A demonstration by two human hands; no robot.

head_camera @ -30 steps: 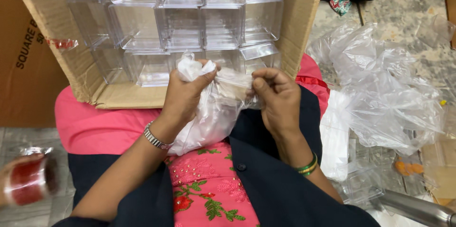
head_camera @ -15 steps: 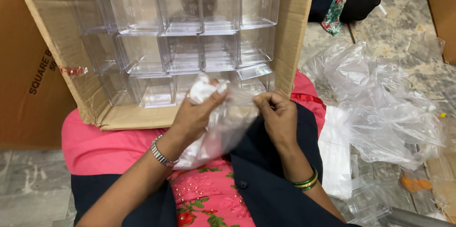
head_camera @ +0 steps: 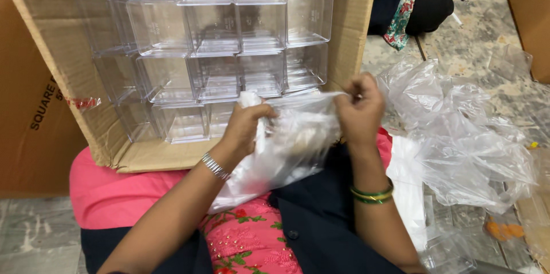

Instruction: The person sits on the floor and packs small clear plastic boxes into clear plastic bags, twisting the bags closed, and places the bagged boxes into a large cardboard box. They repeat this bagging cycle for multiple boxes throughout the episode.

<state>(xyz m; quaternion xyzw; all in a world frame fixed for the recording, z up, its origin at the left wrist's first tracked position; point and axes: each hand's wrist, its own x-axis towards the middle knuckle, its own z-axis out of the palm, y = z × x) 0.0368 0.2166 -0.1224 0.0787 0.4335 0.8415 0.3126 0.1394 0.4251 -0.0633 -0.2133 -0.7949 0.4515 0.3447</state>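
Over my lap I hold a clear plastic bag point(head_camera: 286, 148) between both hands. My left hand point(head_camera: 246, 128) grips its bunched left end, a silver bangle on that wrist. My right hand point(head_camera: 360, 110) pinches the bag's upper right edge and holds it stretched; green bangles circle that wrist. Something pale shows inside the bag, too blurred to name. Just beyond my hands stands an open cardboard box point(head_camera: 143, 156) on its side, filled with several stacked clear plastic containers point(head_camera: 223, 44).
A heap of crumpled clear plastic bags point(head_camera: 464, 136) lies on the floor to my right. Another person in dark clothes with a patterned scarf point(head_camera: 404, 4) sits at the top right. More cardboard point(head_camera: 530, 16) stands at the far right edge.
My hands have moved apart, pulling the bag wider; the right hand went right and up with the bag's edge. The view has shifted.
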